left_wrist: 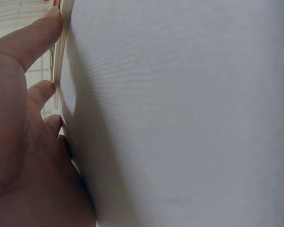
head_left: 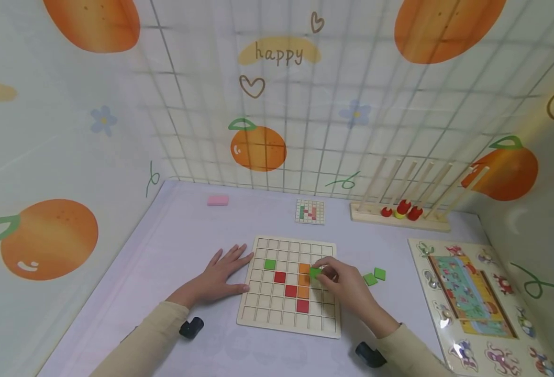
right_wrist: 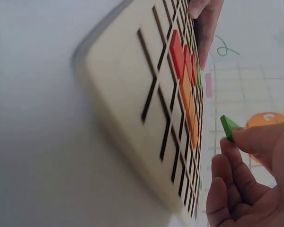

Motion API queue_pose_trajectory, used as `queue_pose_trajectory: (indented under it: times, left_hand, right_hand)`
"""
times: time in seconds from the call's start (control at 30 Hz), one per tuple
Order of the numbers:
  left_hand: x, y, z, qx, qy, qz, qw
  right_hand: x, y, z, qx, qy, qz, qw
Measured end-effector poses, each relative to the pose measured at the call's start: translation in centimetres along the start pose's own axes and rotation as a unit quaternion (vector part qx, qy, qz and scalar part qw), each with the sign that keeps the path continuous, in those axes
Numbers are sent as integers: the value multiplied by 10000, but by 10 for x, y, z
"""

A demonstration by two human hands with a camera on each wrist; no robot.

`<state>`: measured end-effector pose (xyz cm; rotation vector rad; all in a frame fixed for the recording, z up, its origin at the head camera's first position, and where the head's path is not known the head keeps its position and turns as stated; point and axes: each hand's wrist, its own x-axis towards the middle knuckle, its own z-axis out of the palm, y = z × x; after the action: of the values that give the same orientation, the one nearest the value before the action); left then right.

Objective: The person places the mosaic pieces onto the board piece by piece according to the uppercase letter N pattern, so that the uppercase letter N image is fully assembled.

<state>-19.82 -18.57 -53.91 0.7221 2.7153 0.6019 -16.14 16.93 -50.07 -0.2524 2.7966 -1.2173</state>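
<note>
A light wooden grid board (head_left: 268, 317) lies on the table in the head view. Set in its cells are a green tile (head_left: 269, 264), a diagonal of red tiles (head_left: 291, 290) and a column of orange tiles (head_left: 303, 292). My right hand (head_left: 347, 285) pinches another green tile (right_wrist: 228, 127) between thumb and fingertips, held above the board beside the orange column. With fingers spread, my left hand (head_left: 219, 278) rests by the board's left edge, thumb and a fingertip touching it. Two loose green tiles (head_left: 370, 279) lie to the right of the board.
Behind the board lies a small pattern card (head_left: 310, 212), with a pink block (head_left: 218, 200) further left. A wooden peg stand (head_left: 399, 222) with red and yellow pieces is at the back right. A picture puzzle board (head_left: 479, 340) occupies the right side.
</note>
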Motion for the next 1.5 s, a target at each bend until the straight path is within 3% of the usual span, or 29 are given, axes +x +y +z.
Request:
queue_pose_trajectory:
  times: [0.47,0.87,1.1,1.5]
  left_hand:
    - [-1,0,0,4,42,44,10000]
    - [-2,2,-2,-52,42,160,9999]
    - [-2,2,-2,-115,118,310,9994]
    - [-1,0,-1,-112,66,258,9996]
  right_hand:
    - [14,-18,34,-79,-397,-831,9957]
    - [26,-37,58,-95,-461,-1087,9930]
    - [33,-48,70,-549,-570,-1228,9893]
    - [38,-58,79,-1157,-496,-1328,9831]
